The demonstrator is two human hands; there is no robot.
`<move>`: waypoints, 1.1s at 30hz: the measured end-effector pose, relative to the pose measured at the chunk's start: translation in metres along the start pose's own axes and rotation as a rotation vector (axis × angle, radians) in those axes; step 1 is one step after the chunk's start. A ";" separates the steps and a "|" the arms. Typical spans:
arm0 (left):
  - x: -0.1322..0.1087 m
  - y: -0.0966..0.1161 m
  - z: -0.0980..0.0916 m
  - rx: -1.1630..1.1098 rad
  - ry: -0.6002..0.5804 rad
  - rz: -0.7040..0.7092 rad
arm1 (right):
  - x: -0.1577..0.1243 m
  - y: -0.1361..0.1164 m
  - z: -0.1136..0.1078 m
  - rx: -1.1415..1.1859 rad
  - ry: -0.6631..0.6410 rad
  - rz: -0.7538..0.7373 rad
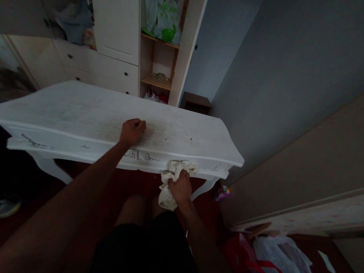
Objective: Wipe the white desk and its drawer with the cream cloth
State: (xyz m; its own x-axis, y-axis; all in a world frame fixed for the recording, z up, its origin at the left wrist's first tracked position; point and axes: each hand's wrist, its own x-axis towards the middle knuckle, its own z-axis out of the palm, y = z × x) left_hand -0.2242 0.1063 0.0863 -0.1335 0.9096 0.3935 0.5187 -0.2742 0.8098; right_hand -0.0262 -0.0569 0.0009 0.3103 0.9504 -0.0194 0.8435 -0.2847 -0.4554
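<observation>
At the front of the desk [74, 102], towards its right end, a cloth [168, 200] is clutched in the right hand [181, 187]. Apart from it, the left hand [132, 131] is curled into a loose fist at the smudged top, where two specks [191, 139] are seen. Beyond, bags [167, 16] are stowed inside an open cabinet [119, 20].

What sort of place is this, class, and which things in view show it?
Probably a room in a home, perhaps a bedroom: there is a tall white wardrobe with plastic bags kept inside, and an ornate white table standing in front of it.
</observation>
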 end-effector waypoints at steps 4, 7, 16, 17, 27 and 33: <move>-0.001 0.000 -0.001 0.004 -0.009 0.015 | -0.003 -0.031 0.008 0.004 -0.015 -0.162; -0.001 -0.001 0.000 0.030 -0.029 0.036 | -0.003 -0.054 0.019 -0.018 0.015 -0.318; 0.000 -0.009 0.003 0.072 -0.059 0.103 | 0.005 -0.066 0.032 -0.265 -0.016 -0.685; 0.000 -0.009 0.003 0.070 -0.060 0.093 | 0.006 -0.064 0.029 -0.299 -0.033 -0.721; 0.000 -0.004 0.003 0.149 -0.090 0.076 | 0.011 -0.067 0.009 -0.318 -0.085 -0.713; 0.001 -0.005 0.002 0.152 -0.086 0.080 | 0.014 -0.053 0.025 -0.183 0.121 -0.820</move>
State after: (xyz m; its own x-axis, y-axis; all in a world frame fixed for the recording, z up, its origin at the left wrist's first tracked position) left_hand -0.2251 0.1088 0.0820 -0.0173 0.9119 0.4100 0.6470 -0.3025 0.6999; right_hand -0.0774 -0.0254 0.0028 -0.3946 0.8479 0.3540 0.8764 0.4630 -0.1321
